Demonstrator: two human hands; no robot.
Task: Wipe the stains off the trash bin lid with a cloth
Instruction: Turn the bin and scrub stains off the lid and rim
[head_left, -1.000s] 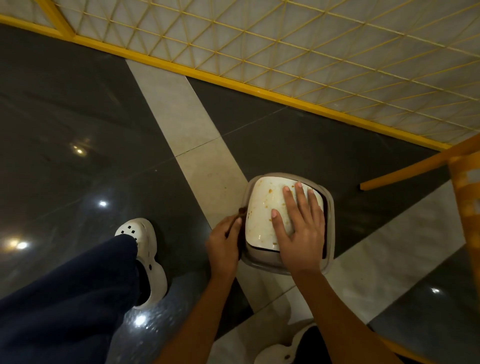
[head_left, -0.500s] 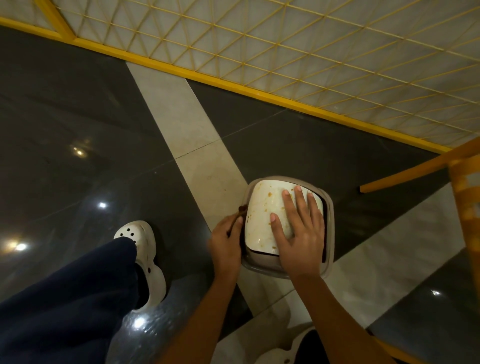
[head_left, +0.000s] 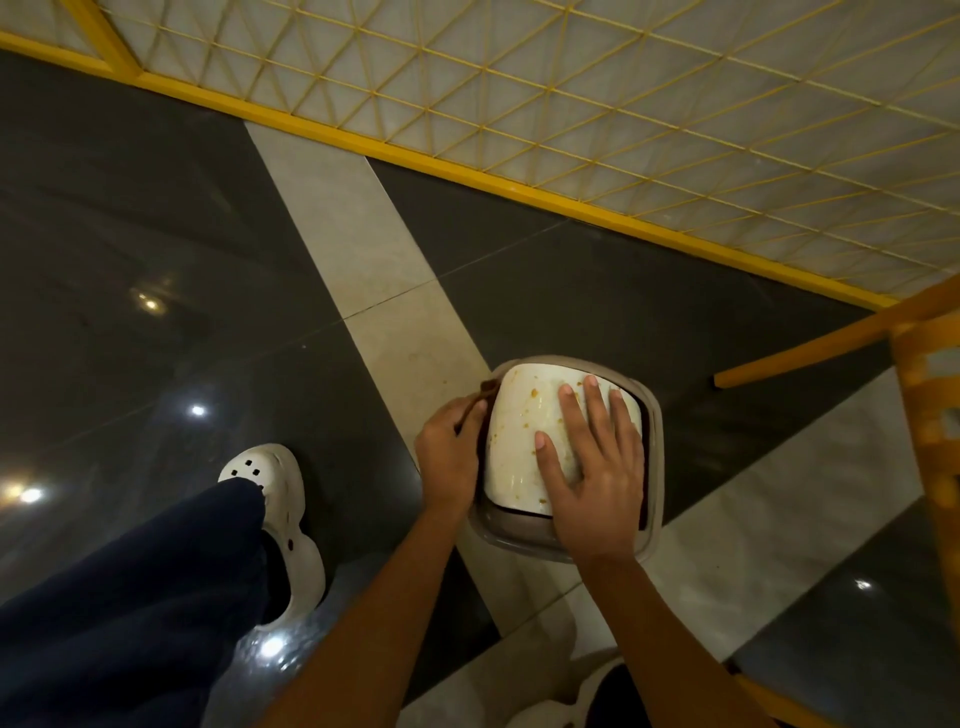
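Note:
The trash bin stands on the floor below me, with a grey rim (head_left: 653, 431) and a white swing lid (head_left: 519, 441) spotted with brown stains. My right hand (head_left: 592, 467) lies flat on the right half of the lid, fingers spread, holding nothing. My left hand (head_left: 449, 457) is closed at the bin's left edge around a small dark brown cloth (head_left: 487, 387), of which only a tip pokes out past the fingers. The stains sit mostly on the lid's uncovered left and far parts.
The floor is glossy dark tile with pale stripes. A yellow-framed lattice panel (head_left: 571, 104) runs along the far side. A yellow wooden chair (head_left: 924, 405) stands close on the right. My left leg and white clog (head_left: 270, 483) are to the left of the bin.
My left hand has slid a little forward along the bin's left edge. My right hand stays flat on the lid.

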